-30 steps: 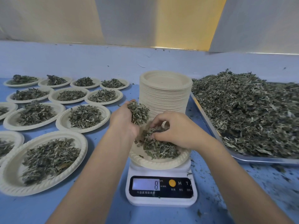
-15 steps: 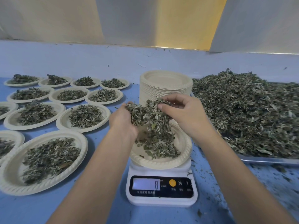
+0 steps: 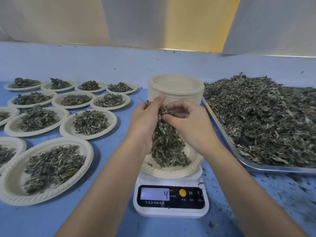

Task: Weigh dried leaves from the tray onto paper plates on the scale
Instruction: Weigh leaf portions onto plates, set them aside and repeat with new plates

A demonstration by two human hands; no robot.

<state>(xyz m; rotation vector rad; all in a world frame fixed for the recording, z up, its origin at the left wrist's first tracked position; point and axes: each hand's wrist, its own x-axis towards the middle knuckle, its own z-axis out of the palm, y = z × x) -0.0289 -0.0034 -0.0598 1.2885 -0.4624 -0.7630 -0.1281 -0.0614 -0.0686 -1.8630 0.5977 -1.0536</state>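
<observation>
A white kitchen scale point(image 3: 171, 211) stands at the near middle, its display reading 4. On it sits a paper plate point(image 3: 164, 172) with a heap of dried leaves point(image 3: 169, 151). Above the plate my left hand point(image 3: 145, 120) grips a bunch of leaves, thumb up. Facing it, my right hand point(image 3: 186, 120) pinches into the same bunch with curled fingers. Leaves hang from both hands down to the heap. A metal tray point(image 3: 273, 168) piled with dried leaves point(image 3: 259, 117) lies at the right.
A tall stack of unused paper plates point(image 3: 176, 88) stands behind the scale. Several plates filled with leaves point(image 3: 46, 168) cover the blue table's left side. Leaf crumbs litter the table point(image 3: 282, 194) in front of the tray. A pale wall runs along the back.
My right hand lifted leaves from the plate and came up against my left hand; both now hold one bunch over the plate. The scale reading went from 8 to 4.
</observation>
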